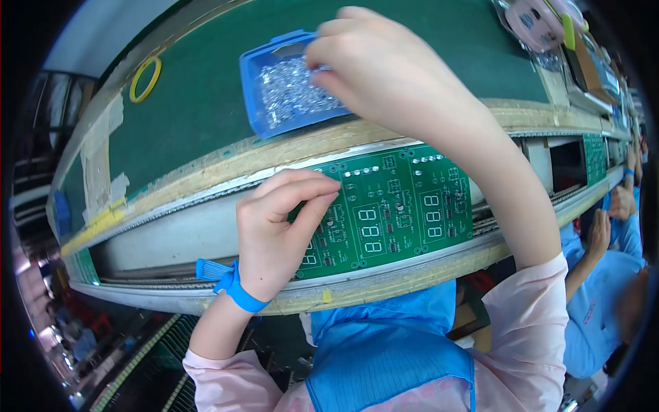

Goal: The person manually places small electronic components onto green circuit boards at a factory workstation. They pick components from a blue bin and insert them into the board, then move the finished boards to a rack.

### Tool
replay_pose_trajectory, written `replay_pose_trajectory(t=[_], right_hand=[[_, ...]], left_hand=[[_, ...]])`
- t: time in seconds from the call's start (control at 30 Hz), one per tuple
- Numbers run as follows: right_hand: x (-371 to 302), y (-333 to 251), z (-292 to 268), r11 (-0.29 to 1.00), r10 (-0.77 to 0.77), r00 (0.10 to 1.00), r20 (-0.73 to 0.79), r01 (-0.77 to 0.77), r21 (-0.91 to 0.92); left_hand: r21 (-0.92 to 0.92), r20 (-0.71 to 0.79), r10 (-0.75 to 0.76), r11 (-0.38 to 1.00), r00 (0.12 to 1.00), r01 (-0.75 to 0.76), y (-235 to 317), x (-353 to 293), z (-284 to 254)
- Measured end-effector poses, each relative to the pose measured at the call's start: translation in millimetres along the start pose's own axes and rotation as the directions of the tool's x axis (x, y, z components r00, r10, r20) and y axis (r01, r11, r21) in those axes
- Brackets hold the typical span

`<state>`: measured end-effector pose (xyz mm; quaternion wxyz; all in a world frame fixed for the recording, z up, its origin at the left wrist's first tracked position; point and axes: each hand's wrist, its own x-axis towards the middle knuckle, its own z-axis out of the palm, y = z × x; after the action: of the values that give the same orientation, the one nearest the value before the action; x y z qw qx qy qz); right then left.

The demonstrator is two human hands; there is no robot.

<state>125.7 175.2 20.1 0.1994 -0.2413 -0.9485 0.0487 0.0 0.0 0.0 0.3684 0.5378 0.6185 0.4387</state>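
A green circuit board panel (405, 226) with white digit outlines lies across the rails of the conveyor track. Several small clear parts stand in a row near its far edge. Over the panel's left part is my left hand (281, 213), thumb and forefinger pinched together; whatever sits between the fingertips is too small to make out. A blue wristband circles that wrist. Beyond the track, a blue plastic bin (250, 96) holds many small clear components (295, 89). My right hand (374, 65) reaches over the bin's right side with fingers curled, and its fingertips are partly hidden.
A yellow ring (145, 79) lies on the green bench mat (199, 89) at the far left. Wooden rails (206, 172) border the track. Another green board (594, 159) is farther right on the line. At the right edge sits a co-worker in blue (594, 309); a pink object (532, 24) is at the far right.
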Motion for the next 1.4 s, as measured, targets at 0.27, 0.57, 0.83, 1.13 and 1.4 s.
replay_pose_trajectory(t=[0.27, 0.57, 0.83, 1.13, 1.4], right_hand=[[1.9, -9.5, 6.2, 0.989, 0.025, 0.994, 0.108, -0.009, -0.147], [-0.2, -9.5, 11.2, 0.997, 0.057, 0.997, 0.06, -0.054, -0.057], [-0.8, -8.5, 17.6, 0.999, 0.047, 0.999, -0.011, -0.047, -0.022], [0.4, -9.9, 16.8, 0.999, 0.047, 0.999, 0.02, -0.047, -0.024], [-0.4, -13.2, 16.3, 0.997, 0.062, 0.998, 0.019, -0.061, -0.037]], left_hand=[[0.075, -0.026, -0.007, 0.997, 1.0, 0.009, -10.1, 4.1, 19.6], [0.17, -0.024, 0.034, 0.985, 0.999, -0.03, -13.6, 4.3, 21.6], [0.269, -0.006, 0.118, 0.957, 0.993, -0.112, -12.2, 4.5, 22.6], [0.414, 0.075, 0.242, 0.875, 0.967, -0.251, -5.1, 5.6, 23.8], [0.52, 0.16, 0.284, 0.79, 0.945, -0.325, 7.7, 10.2, 28.1]])
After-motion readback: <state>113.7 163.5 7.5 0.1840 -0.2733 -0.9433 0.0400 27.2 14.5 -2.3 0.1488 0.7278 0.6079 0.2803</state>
